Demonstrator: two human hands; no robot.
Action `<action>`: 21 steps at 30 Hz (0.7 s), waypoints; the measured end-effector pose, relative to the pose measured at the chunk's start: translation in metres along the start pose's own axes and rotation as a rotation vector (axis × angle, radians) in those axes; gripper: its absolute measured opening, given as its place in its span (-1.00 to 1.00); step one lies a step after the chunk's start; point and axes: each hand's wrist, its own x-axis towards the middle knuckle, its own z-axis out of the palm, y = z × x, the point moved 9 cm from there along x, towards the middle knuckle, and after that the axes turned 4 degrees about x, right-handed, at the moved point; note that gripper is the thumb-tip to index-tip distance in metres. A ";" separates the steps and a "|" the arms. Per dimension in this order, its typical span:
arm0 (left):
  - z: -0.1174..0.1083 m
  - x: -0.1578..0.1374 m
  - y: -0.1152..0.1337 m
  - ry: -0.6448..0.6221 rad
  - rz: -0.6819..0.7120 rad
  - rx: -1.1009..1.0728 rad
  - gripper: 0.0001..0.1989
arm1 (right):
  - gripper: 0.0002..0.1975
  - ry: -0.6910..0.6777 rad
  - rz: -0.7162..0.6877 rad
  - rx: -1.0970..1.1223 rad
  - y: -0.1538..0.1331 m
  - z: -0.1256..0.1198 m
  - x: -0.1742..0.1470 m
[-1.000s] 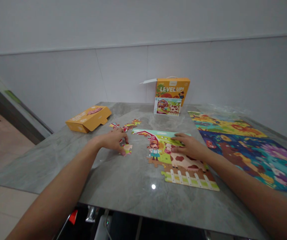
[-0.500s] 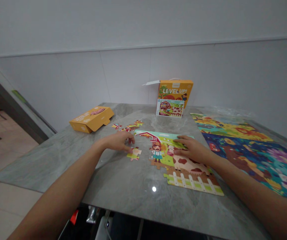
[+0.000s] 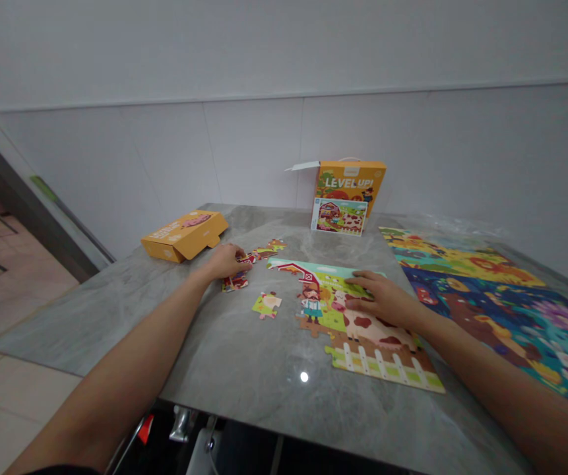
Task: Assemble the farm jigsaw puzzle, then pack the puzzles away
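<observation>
My right hand (image 3: 382,300) lies flat with fingers spread on a partly joined farm jigsaw puzzle (image 3: 330,320), which shows a cow, a farmer, a red barn roof and a white fence. Over to the left, my left hand (image 3: 225,261) is bent down among the loose puzzle pieces, its fingers curled at a red-patterned puzzle piece (image 3: 248,258). The hand covers part of that spot. Just below it lies another red piece (image 3: 235,283). A green and cream puzzle piece (image 3: 266,305) rests alone between my left hand and the joined puzzle.
Beyond the hands stand an orange "LEVEL UP!" box (image 3: 353,177) and a farm picture card (image 3: 340,217). An orange box (image 3: 185,235) lies at the left. Two finished puzzles, one yellow (image 3: 462,257) and one dark blue (image 3: 501,323), cover the table's right side. More loose pieces (image 3: 276,245) lie farther back.
My left hand has moved left and away from the green and cream piece to the red pieces. My right hand stays on the joined puzzle. The view has shifted slightly.
</observation>
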 end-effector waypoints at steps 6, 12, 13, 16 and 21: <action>-0.010 0.001 -0.024 0.012 -0.116 -0.082 -0.45 | -0.37 -0.001 0.021 0.018 0.000 -0.001 -0.001; -0.036 -0.008 -0.060 0.040 -0.246 -0.057 -0.36 | -0.36 -0.001 0.029 0.017 -0.001 -0.003 -0.002; -0.036 -0.010 -0.067 0.013 -0.260 -0.040 -0.38 | -0.36 -0.001 0.030 0.015 -0.002 -0.003 -0.002; -0.030 -0.017 -0.076 -0.105 -0.253 0.001 -0.43 | -0.34 -0.011 0.034 0.013 -0.002 -0.004 -0.002; -0.031 -0.028 -0.038 -0.205 -0.074 -0.006 -0.43 | -0.35 -0.031 0.039 0.038 -0.003 -0.003 -0.002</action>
